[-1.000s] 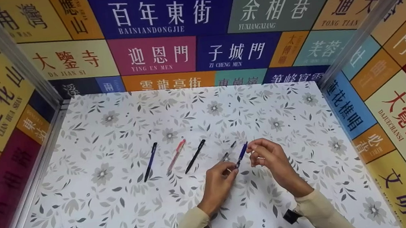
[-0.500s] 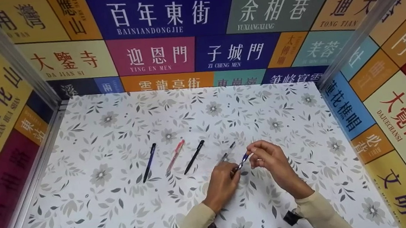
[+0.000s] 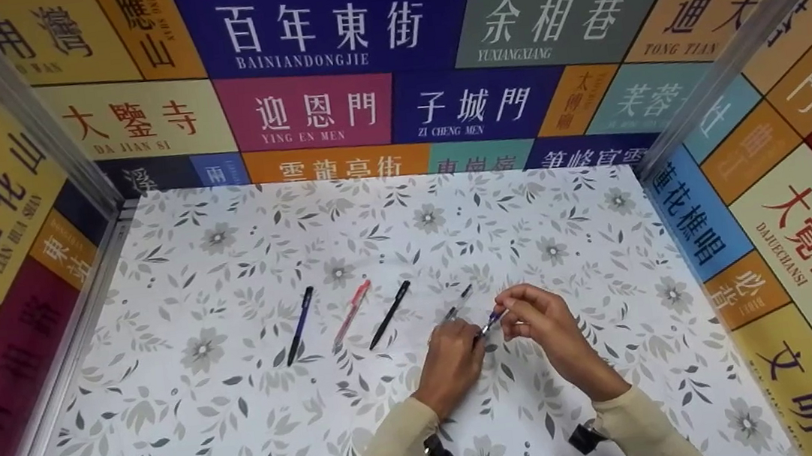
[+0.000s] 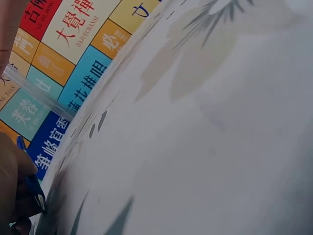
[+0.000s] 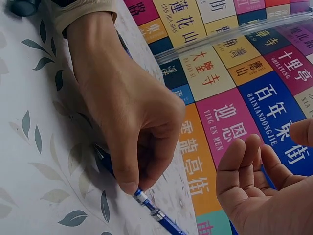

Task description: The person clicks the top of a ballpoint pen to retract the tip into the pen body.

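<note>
Both hands on one blue pen (image 3: 489, 321) above the table (image 3: 246, 426)
Left hand (image 3: 454, 363) clamped its barrel steady; right hand (image 3: 536, 316) pinched the far end; four pens lay aside

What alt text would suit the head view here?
Two hands meet over a floral-patterned table: the left hand grips a blue pen while the right hand pinches its far end. Three more pens lie in a row to the left, a dark blue pen, a red pen and a black pen.

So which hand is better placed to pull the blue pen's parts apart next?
Probably the right hand: it pinches the free end of the blue pen, while the left hand grips the barrel low against the table, acting as anchor.
</note>
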A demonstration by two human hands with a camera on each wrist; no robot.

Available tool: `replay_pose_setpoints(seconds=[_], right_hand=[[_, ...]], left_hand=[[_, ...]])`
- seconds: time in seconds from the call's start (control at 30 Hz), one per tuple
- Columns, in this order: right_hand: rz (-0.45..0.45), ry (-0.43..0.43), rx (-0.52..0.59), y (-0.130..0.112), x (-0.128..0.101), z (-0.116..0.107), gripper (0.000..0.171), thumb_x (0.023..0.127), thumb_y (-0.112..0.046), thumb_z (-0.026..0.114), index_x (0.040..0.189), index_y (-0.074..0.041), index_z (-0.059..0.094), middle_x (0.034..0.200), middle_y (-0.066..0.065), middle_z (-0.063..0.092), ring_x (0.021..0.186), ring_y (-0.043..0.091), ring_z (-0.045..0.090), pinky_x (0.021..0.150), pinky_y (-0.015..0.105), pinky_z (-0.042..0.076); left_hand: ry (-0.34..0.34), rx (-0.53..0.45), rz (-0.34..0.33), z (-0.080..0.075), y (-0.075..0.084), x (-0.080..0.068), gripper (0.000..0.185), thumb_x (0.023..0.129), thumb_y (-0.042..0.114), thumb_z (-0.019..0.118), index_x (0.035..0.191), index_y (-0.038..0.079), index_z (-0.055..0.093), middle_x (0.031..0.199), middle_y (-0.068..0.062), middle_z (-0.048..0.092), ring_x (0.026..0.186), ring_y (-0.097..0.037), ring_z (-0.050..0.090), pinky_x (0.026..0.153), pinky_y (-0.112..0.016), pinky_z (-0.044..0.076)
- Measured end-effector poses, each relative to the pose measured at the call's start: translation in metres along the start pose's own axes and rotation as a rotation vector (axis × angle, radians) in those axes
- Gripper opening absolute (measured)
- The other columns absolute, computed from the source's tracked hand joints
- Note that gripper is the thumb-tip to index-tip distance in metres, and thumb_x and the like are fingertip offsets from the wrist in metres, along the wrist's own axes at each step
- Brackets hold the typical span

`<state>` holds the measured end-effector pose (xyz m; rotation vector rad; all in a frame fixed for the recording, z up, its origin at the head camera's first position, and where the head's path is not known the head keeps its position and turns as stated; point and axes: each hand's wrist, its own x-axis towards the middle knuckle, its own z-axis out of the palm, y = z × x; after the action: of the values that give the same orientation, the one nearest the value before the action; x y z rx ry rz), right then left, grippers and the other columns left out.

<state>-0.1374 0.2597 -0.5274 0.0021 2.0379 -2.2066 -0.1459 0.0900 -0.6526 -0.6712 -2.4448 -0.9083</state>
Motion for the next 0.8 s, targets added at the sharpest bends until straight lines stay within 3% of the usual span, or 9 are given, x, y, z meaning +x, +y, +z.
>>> replay_pose_setpoints(seconds=[0.2,0.33,0.47,0.63,0.8], right_hand=[[0.003,-0.01,0.002,0.001,-0.002,-0.001,0.023,0.109,-0.005,0.061,0.117,0.017,0.063,0.103,0.015,0.072,0.079,0.018,0.066,0.071,0.031,0.061],[0.006,-0.01,-0.004,0.002,-0.003,-0.002,0.022,0.109,-0.005,0.062,0.116,0.016,0.064,0.103,0.014,0.072,0.078,0.018,0.065,0.07,0.032,0.06],[0.011,-0.006,-0.01,0.004,-0.003,-0.002,0.024,0.11,-0.006,0.062,0.117,0.017,0.063,0.103,0.015,0.072,0.077,0.018,0.066,0.069,0.032,0.06],[0.007,-0.005,-0.006,0.005,-0.002,-0.003,0.019,0.11,-0.006,0.062,0.114,0.011,0.067,0.106,0.022,0.07,0.076,0.02,0.066,0.069,0.032,0.06],[0.008,0.002,-0.029,0.008,-0.003,-0.006,0.018,0.11,-0.008,0.063,0.115,0.008,0.068,0.108,0.025,0.069,0.077,0.02,0.066,0.07,0.033,0.06]], left_hand=[[0.014,0.092,0.04,0.008,-0.002,0.0,0.015,0.09,0.013,0.085,0.083,0.012,0.072,0.078,0.0,0.062,0.075,-0.023,0.063,0.075,-0.04,0.052],[0.055,0.146,0.095,0.012,-0.004,0.0,0.019,0.086,0.012,0.088,0.079,0.012,0.07,0.075,0.0,0.058,0.069,-0.023,0.061,0.07,-0.04,0.052],[0.067,0.195,0.108,0.014,-0.004,0.001,0.02,0.085,0.012,0.087,0.077,0.012,0.069,0.075,0.0,0.057,0.068,-0.023,0.059,0.068,-0.039,0.05],[0.045,0.275,0.092,0.01,0.004,0.003,0.019,0.087,0.018,0.087,0.08,0.013,0.07,0.077,0.0,0.059,0.07,-0.022,0.061,0.069,-0.038,0.051],[0.031,0.227,0.071,-0.005,0.017,0.005,0.022,0.088,0.025,0.091,0.087,0.012,0.073,0.08,0.0,0.061,0.074,-0.02,0.063,0.07,-0.037,0.051]])
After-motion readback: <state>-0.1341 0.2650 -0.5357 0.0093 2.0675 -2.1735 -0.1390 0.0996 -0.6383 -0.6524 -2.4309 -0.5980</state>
